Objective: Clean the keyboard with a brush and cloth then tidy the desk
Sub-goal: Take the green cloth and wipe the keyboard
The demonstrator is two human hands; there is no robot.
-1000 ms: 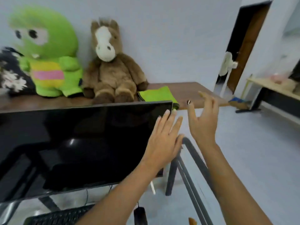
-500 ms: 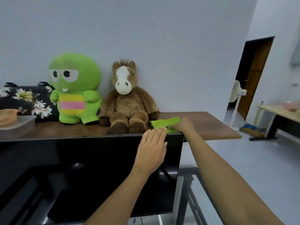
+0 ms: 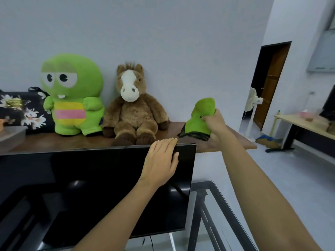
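Note:
A green cloth (image 3: 201, 116) with a dark edge is bunched up and lifted off the wooden shelf (image 3: 233, 142), and my right hand (image 3: 216, 126) is closed around it. My left hand (image 3: 161, 161) lies flat on the upper right corner of the black monitor (image 3: 72, 187), fingers curled over its top edge. The keyboard and the brush are out of view.
On the shelf behind the monitor sit a green plush toy (image 3: 72, 95), a brown plush horse (image 3: 133, 105) and a floral black bag (image 3: 20, 109). A glass desk with a dark metal frame (image 3: 213, 211) runs below right. A fan (image 3: 252, 102), a doorway and another desk (image 3: 304, 124) stand far right.
My right hand has closed on the green cloth and raised it off the shelf. My left hand has settled onto the monitor's top corner. The view has tilted up.

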